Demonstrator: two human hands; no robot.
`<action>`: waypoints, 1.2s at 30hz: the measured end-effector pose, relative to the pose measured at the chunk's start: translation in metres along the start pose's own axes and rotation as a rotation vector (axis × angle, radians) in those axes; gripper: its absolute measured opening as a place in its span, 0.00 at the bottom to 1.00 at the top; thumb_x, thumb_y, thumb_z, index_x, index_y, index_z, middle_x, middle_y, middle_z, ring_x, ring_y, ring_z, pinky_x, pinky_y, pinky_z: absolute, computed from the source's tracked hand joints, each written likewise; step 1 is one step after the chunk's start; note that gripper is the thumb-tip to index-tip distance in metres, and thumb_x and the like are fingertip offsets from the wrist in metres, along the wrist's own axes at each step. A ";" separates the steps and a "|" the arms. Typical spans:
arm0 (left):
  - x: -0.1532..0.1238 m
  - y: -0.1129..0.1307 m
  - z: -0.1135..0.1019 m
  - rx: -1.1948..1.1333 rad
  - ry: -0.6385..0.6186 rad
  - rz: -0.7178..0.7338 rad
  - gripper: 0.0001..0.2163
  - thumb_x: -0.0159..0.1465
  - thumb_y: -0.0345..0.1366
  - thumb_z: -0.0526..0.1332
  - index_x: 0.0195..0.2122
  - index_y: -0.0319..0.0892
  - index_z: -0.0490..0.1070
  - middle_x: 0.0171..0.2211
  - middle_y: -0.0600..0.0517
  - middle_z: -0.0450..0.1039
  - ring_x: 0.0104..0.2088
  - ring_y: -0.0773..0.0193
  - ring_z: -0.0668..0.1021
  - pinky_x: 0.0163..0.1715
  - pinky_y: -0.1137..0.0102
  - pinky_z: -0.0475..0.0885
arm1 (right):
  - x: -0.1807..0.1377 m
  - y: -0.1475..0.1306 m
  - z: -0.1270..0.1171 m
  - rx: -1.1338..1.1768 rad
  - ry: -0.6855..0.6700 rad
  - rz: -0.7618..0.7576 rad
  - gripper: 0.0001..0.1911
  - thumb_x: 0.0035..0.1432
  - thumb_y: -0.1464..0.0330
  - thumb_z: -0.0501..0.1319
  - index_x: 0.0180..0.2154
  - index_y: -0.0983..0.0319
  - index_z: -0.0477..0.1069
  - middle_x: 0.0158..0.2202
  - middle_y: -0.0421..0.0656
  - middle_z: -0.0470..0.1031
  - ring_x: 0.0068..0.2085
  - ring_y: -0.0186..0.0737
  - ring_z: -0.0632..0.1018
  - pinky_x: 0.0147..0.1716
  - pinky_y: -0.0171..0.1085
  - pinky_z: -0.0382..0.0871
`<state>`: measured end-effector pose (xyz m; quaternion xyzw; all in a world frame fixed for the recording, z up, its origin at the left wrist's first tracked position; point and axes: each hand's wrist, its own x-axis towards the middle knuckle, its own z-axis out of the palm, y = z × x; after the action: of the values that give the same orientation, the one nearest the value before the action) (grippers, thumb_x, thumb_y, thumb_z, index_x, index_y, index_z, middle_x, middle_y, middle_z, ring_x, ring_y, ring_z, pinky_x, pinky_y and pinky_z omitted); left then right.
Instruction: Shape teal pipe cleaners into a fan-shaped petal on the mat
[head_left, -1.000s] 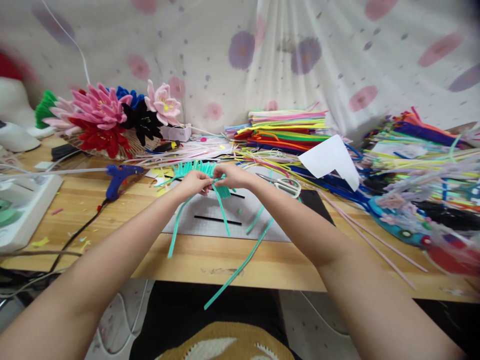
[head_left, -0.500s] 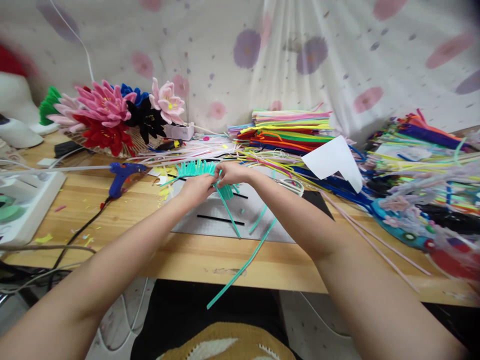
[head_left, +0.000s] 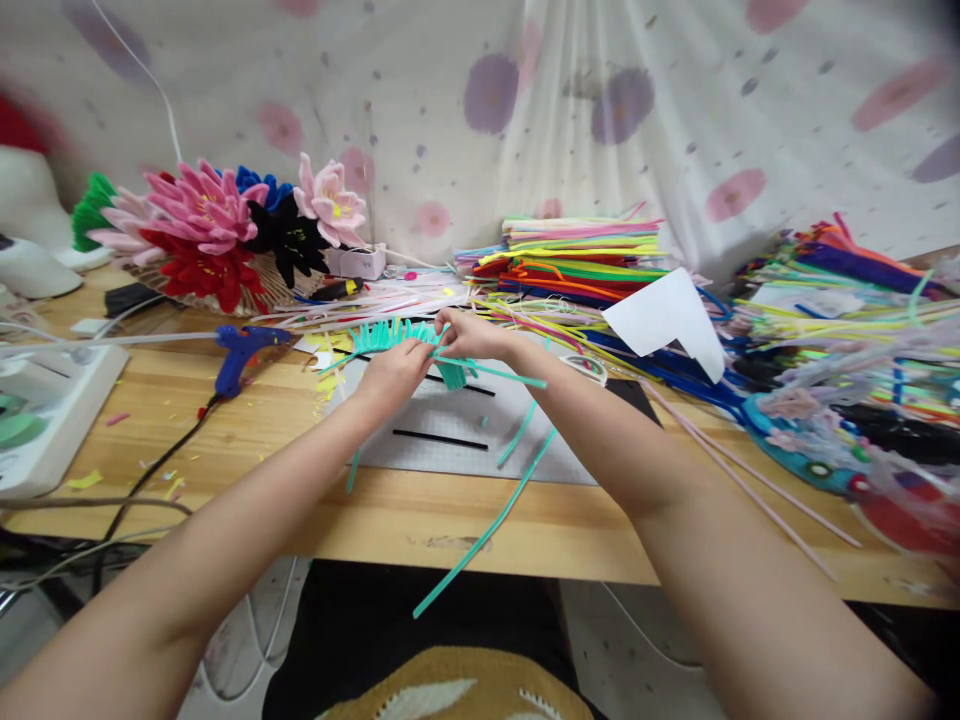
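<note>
Over the grey mat (head_left: 375, 455), my left hand (head_left: 401, 372) is closed on a fringed strip of teal pipe cleaners (head_left: 375, 336), whose many short ends stand up along its far side. Close beside it, my right hand (head_left: 469, 338) pinches at the same piece, where a longer teal pipe cleaner (head_left: 510, 375) sticks out to the right under the wrist. My fingers hide the exact spot of the pinch. On the mat lie black sticks (head_left: 440, 440) and a loose curved teal pipe cleaner (head_left: 487, 535) that reaches over the table's front edge.
A blue glue gun (head_left: 238, 358) with its cord lies left. Scissors (head_left: 589, 370) lie partly behind my right forearm. Behind are bundles of coloured pipe cleaners (head_left: 577, 260), fuzzy flowers (head_left: 210, 215) and a white paper piece (head_left: 664, 320). A white box (head_left: 60, 430) stands far left.
The longer teal pipe cleaner that hung down toward the front now points right, under my right wrist. My right hand has shifted slightly up and right; both hands stay at the fringed piece.
</note>
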<state>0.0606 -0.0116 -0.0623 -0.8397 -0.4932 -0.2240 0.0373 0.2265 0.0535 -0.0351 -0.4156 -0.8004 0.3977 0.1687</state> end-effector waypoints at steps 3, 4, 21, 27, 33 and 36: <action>0.000 0.004 0.000 0.007 0.018 -0.017 0.12 0.64 0.37 0.49 0.37 0.38 0.71 0.37 0.43 0.73 0.38 0.60 0.74 0.34 0.70 0.65 | -0.002 -0.001 0.000 0.072 -0.011 0.008 0.20 0.39 0.73 0.64 0.33 0.60 0.55 0.21 0.30 0.66 0.22 0.26 0.66 0.23 0.27 0.57; 0.000 0.004 0.001 0.012 0.016 -0.031 0.12 0.64 0.37 0.49 0.35 0.38 0.71 0.36 0.43 0.72 0.37 0.60 0.74 0.33 0.70 0.65 | -0.003 -0.002 0.000 0.081 -0.003 0.003 0.21 0.38 0.73 0.65 0.33 0.60 0.55 0.21 0.31 0.66 0.23 0.27 0.67 0.23 0.27 0.58; 0.016 0.025 0.000 -1.121 0.042 -0.983 0.05 0.53 0.31 0.56 0.21 0.39 0.66 0.20 0.54 0.68 0.22 0.70 0.72 0.21 0.76 0.64 | -0.014 -0.012 0.011 -0.307 0.198 -0.148 0.19 0.41 0.72 0.60 0.37 0.61 0.56 0.31 0.38 0.70 0.31 0.33 0.71 0.30 0.31 0.59; 0.010 0.020 -0.014 -0.853 -0.050 -0.816 0.06 0.56 0.37 0.58 0.30 0.39 0.70 0.32 0.48 0.73 0.28 0.65 0.75 0.25 0.72 0.66 | -0.014 -0.013 0.009 -0.325 0.182 -0.163 0.19 0.41 0.72 0.60 0.36 0.61 0.56 0.31 0.38 0.69 0.31 0.34 0.71 0.29 0.31 0.59; -0.007 0.021 -0.023 0.039 0.115 -0.300 0.16 0.59 0.36 0.56 0.50 0.47 0.66 0.50 0.46 0.67 0.37 0.58 0.75 0.31 0.68 0.65 | -0.007 -0.014 0.006 -0.249 0.116 -0.163 0.20 0.39 0.71 0.62 0.35 0.60 0.55 0.28 0.35 0.66 0.29 0.32 0.69 0.28 0.30 0.58; -0.008 0.019 -0.020 0.150 0.064 -0.196 0.13 0.61 0.37 0.54 0.46 0.45 0.69 0.47 0.44 0.69 0.40 0.56 0.74 0.30 0.68 0.65 | -0.006 -0.016 0.006 -0.233 0.110 -0.157 0.20 0.39 0.71 0.62 0.35 0.60 0.54 0.27 0.35 0.66 0.29 0.32 0.68 0.28 0.31 0.57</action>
<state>0.0666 -0.0338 -0.0451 -0.7749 -0.5867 -0.2156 0.0936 0.2175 0.0398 -0.0260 -0.3896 -0.8607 0.2643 0.1936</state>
